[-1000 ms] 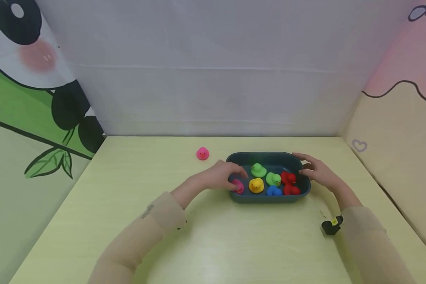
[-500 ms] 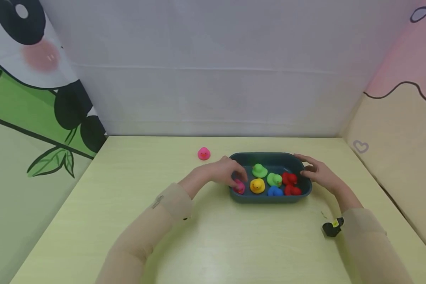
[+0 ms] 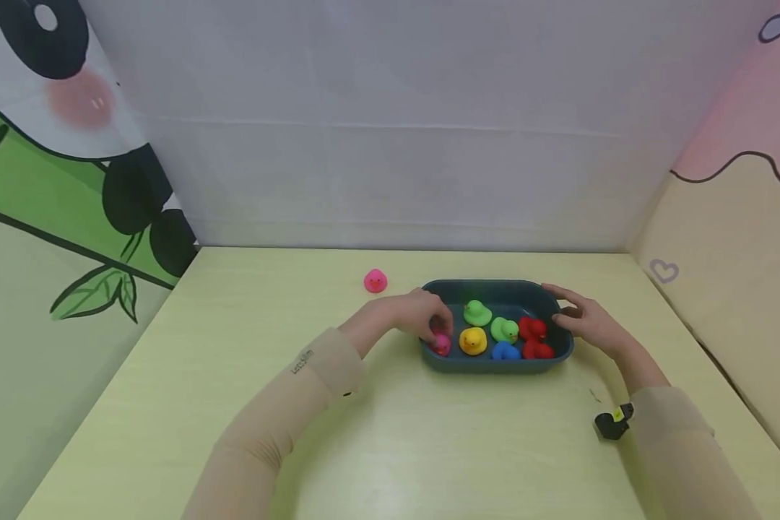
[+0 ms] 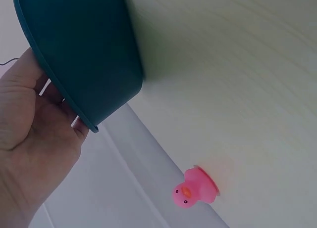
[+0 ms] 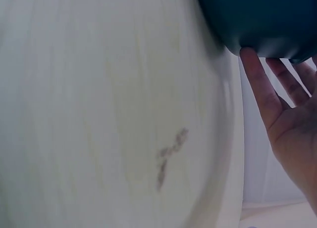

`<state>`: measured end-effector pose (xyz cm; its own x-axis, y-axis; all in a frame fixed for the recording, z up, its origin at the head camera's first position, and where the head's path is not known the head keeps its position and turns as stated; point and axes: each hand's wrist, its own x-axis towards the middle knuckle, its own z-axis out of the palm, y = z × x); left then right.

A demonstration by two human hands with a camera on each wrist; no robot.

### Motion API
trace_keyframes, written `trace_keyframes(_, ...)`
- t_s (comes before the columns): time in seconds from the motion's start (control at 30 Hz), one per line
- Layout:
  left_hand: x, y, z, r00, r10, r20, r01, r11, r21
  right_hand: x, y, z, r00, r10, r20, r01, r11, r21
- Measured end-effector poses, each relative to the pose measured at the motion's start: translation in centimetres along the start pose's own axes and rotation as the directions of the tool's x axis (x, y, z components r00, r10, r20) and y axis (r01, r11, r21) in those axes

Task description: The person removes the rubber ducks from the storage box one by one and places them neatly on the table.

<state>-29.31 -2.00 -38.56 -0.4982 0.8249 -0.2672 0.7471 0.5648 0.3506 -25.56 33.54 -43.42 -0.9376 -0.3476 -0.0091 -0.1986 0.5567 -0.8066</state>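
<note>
In the head view a dark teal tray (image 3: 494, 366) holds several rubber ducks. My left hand (image 3: 417, 312) reaches over its left end, thumb and curled fingers pinching a pink rubber duck (image 3: 440, 344) inside. The left wrist view shows the left hand (image 4: 42, 121) crossing the tray's rim (image 4: 67, 94), its fingertips and that duck hidden behind the wall. At the opposite end my right hand (image 3: 591, 325) touches the tray with extended fingers. Fingertips of the right hand (image 5: 292, 114) meet the outside of the tray (image 5: 262, 25) in the right wrist view.
A yellow duck (image 3: 473, 341), green ducks (image 3: 477, 313), a blue duck (image 3: 505, 351) and red ducks (image 3: 532, 328) sit in the tray. Another pink duck (image 3: 375, 281) stands on the table behind its left end. A small black object (image 3: 614, 422) shows by the right sleeve.
My left fingers have curled down and closed in around the pink duck in the tray. The right hand has stayed at the tray's right end.
</note>
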Motion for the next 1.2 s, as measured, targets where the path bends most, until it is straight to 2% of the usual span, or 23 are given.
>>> trace_keyframes(0.4, 0.0, -0.2, 0.4, 1.0, -0.001, -0.019, 0.0, 0.999, -0.05, 0.0, 0.1, 0.3, 1.0, -0.006, -0.03, 0.007, 0.999, 0.043)
trace_keyframes(0.9, 0.2, -0.6, 1.1, 0.997, -0.021, -0.074, 0.017, 0.999, -0.05, 0.1, 0.2, 0.6, 1.0, 0.0, -0.022, 0.002, 0.998, 0.065)
trace_keyframes(1.0, 0.1, -0.7, 1.2, 0.996, -0.014, -0.093, 0.009, 0.998, -0.06, 0.1, 0.3, 0.6, 1.0, -0.002, -0.022, 0.003, 0.998, 0.06)
trace_keyframes(1.2, 0.1, -1.0, 1.6, 0.985, 0.043, -0.168, -0.05, 0.998, -0.034, 0.2, 0.7, 0.7, 0.999, -0.002, -0.032, 0.004, 0.997, 0.074)
